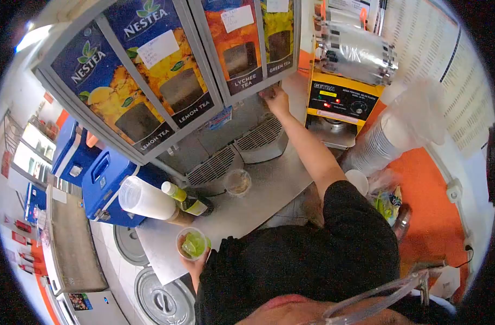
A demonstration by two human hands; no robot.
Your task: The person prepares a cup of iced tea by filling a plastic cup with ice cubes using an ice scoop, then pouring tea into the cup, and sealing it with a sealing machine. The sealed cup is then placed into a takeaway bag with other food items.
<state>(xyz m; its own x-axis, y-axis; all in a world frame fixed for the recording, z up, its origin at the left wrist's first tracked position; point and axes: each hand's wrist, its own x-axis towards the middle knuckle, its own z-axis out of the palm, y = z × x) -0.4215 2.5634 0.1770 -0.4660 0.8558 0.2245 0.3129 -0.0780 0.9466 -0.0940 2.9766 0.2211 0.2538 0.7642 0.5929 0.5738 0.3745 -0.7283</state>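
My left hand point(196, 264) is wrapped round a clear plastic cup point(183, 244), upright and seen from above, with light-green pieces inside. Stretched far forward, my right hand point(277, 103) is at the lower edge of the drink dispenser point(182, 122), below the green tea panel point(279, 38). Its fingers look curled there, but what they touch is in shadow. Below the dispenser sit grated drip trays point(261, 135). Another clear cup point(237, 182) with brownish contents stands on the metal counter point(274, 181), in front of the trays.
A stack of clear cups point(145, 199) and a dark bottle with a yellow-green cap point(196, 205) stand left, beside a blue cooler box point(109, 187). Right of my arm are a yellow cup sealer point(342, 103) and a tall cup stack point(380, 143). A lidded metal pot point(163, 298) is below left.
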